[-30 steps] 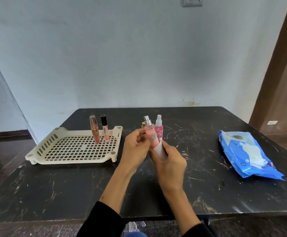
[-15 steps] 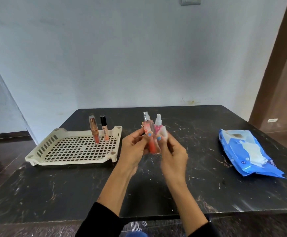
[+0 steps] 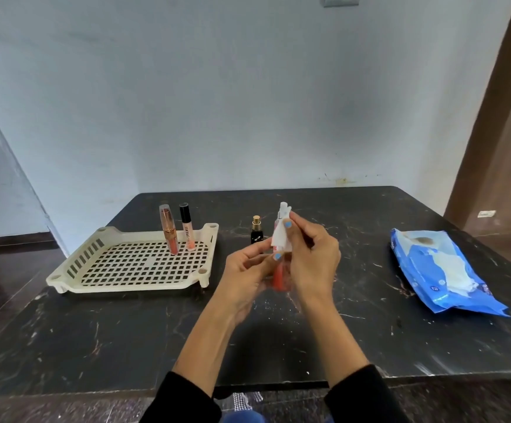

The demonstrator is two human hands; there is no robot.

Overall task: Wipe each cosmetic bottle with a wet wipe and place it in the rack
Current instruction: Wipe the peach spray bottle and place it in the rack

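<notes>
While both hands meet over the middle of the black table [image 3: 126, 346], the left hand [image 3: 245, 270] grips the lower part of an orange-pink bottle [image 3: 278, 277], and the right hand [image 3: 312, 257] pinches a white wipe [image 3: 279, 236] round its top. Just left, the cream rack [image 3: 74, 270] has two lip gloss tubes [image 3: 168, 230] standing upright. A small black bottle [image 3: 256, 230] stands behind the hands, blue wipes pack [image 3: 437, 264] well off right

A black marble-patterned tabletop [image 3: 126, 346] with pale veins stands against a plain pale-blue plastered wall [image 3: 217, 102]. A brown wooden door frame [image 3: 498, 117] rises beyond its right edge; dark polished floor [image 3: 7, 270] shows past its left edge.
</notes>
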